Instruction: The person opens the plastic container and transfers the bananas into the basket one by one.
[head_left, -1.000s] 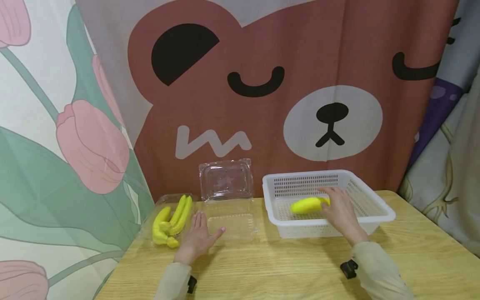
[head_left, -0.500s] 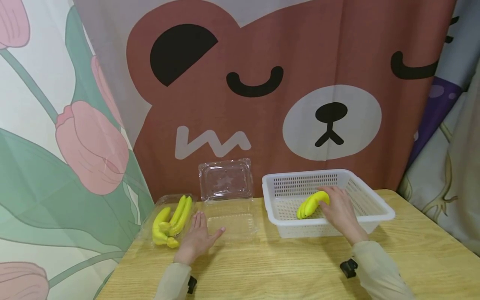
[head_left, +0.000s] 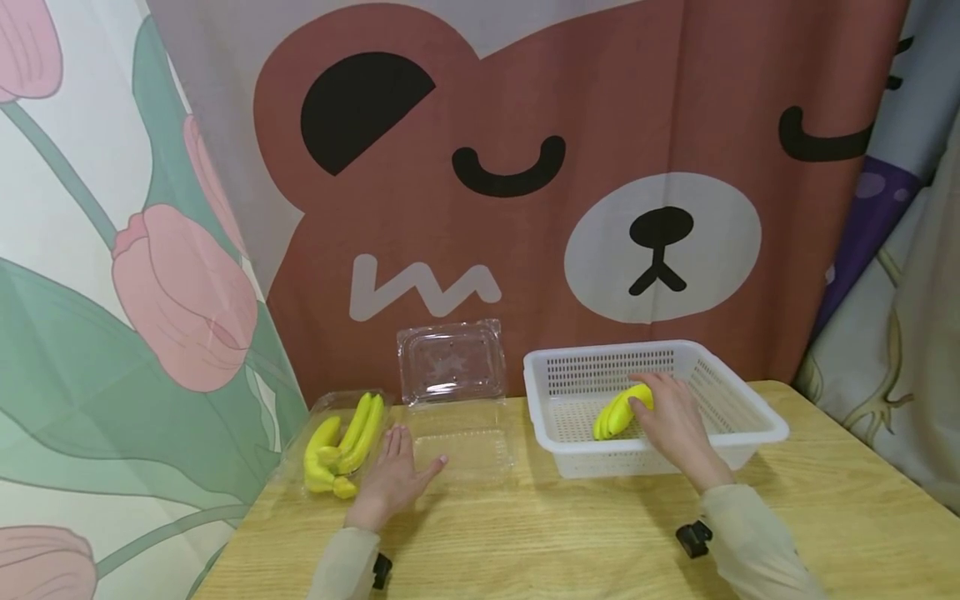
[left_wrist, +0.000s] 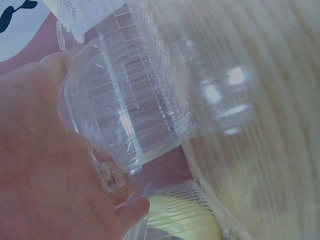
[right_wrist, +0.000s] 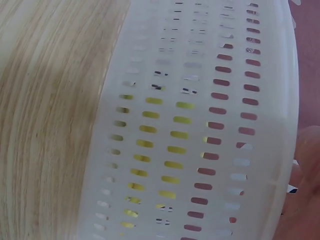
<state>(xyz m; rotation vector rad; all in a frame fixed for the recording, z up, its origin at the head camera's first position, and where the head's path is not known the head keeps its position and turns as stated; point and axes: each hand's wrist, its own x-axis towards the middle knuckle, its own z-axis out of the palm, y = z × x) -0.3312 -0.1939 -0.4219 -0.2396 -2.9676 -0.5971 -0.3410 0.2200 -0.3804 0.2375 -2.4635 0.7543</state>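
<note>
In the head view, my right hand [head_left: 675, 421] reaches over the near rim of a white plastic basket [head_left: 656, 446]. Thumb and fingers pinch one end of a small bunch of yellow bananas [head_left: 615, 417], which slants inside the basket; the right wrist view shows its yellow through the slots of the basket wall [right_wrist: 192, 80]. Palm down and thumb spread, my left hand [head_left: 392, 483] lies with straight fingers between two clear plastic boxes. Its fingers are at the edge of the box with an upright lid [head_left: 452, 362], also seen close in the left wrist view [left_wrist: 120, 100].
Left of my left hand, a second clear box [head_left: 296, 454] holds several yellow bananas [head_left: 360, 433]. All of it stands on a wooden table [head_left: 540, 533], with a bear-print curtain [head_left: 517, 250] right behind and a tulip-print curtain [head_left: 180, 292] on the left.
The banana bunch in my right hand has turned from lying nearly level to a steep slant within the basket. My left hand has stayed in place.
</note>
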